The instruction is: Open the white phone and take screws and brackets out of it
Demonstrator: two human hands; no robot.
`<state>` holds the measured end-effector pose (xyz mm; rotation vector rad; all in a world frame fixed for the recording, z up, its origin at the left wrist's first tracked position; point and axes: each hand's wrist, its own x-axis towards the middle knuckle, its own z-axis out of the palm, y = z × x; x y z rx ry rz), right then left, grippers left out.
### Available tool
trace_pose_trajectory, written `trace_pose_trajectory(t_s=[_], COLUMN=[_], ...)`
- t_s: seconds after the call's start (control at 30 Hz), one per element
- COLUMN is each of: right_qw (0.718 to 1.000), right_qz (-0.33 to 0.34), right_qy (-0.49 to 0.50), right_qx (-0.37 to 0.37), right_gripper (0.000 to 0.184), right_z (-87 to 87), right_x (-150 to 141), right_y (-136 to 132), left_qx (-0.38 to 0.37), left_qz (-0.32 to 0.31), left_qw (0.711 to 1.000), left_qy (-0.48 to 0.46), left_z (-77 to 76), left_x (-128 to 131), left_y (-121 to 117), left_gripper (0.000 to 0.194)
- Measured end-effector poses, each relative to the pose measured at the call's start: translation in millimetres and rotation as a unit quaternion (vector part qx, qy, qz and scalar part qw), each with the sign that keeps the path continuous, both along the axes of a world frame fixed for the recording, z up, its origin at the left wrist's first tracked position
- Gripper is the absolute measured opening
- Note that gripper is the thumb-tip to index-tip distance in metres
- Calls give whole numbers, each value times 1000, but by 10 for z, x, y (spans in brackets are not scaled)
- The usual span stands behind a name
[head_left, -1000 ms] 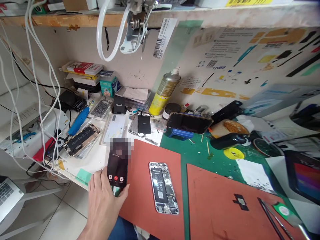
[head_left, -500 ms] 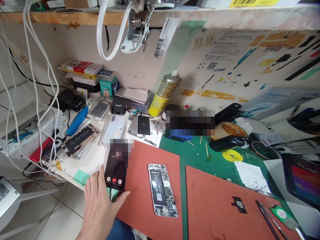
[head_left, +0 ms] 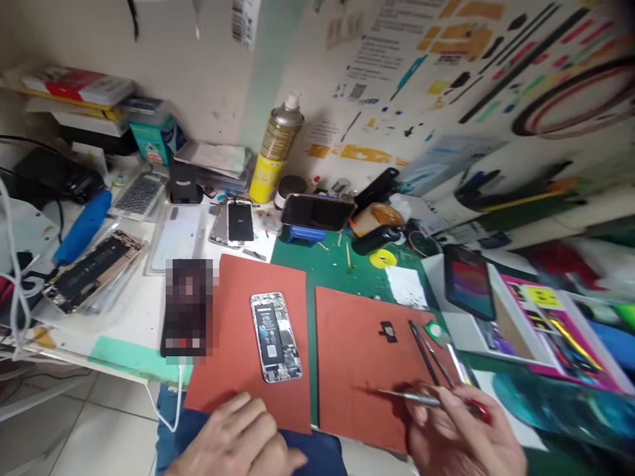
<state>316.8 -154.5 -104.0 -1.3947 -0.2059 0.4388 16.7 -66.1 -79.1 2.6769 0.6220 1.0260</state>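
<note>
My right hand point(head_left: 464, 430) grips a slim screwdriver point(head_left: 421, 398) with a metal shaft and red end. Its tip points left, just over the right red mat point(head_left: 357, 370). At the front edge of the left red mat point(head_left: 213, 370), my left hand point(head_left: 248, 439) is loosely curled, thumb sticking out, nothing visible in it. An opened phone point(head_left: 275, 337) with battery and circuit board bare lies on that mat, beyond my left hand. Two dark tweezers point(head_left: 424, 350) and a small black part point(head_left: 388, 332) rest on the right mat. A phone plugged into a white cable point(head_left: 181, 390) lies at left, its screen blurred.
A spray can point(head_left: 275, 149) stands at the back beside a phone on a blue stand point(head_left: 305, 235). Another opened phone point(head_left: 94, 271) and a blue-handled tool point(head_left: 84, 228) lie left. To the right are a white box point(head_left: 510, 350) and a tablet-like screen point(head_left: 469, 281).
My left hand has left the plugged-in phone and moved right and down, its fingers curling. My right hand has come into view with the screwdriver. The view has turned right and down.
</note>
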Motion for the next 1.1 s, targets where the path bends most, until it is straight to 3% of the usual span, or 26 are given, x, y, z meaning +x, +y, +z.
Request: trace_pose_trajectory(t_s=[0.13,0.37,0.73,1.0,1.1], right_qw=[999,999,992,950,928], right_qz=[18,7,-24,-121,-91], right_qy=[-27,-47,-119,-280,-356], right_qx=[30,13,-23,-65,-60], right_gripper=[45,48,43,33,25], right_z=[87,1,212,383,522], right_x=[-57,-19,-219,-275,-452], right_y=[113,69,-92,-209,-226], left_qx=[-13,-26,-79,-116,-99], left_qz=[10,-1,32,101,110], left_qw=[998,995,992,986,987], left_qy=[54,100,89,61,55], left_z=[-80,-88,-134,-234,-262], left_x=[39,127,140,190,208], left_y=[31,118,170,233,249], left_gripper=[19,8,12,10,15])
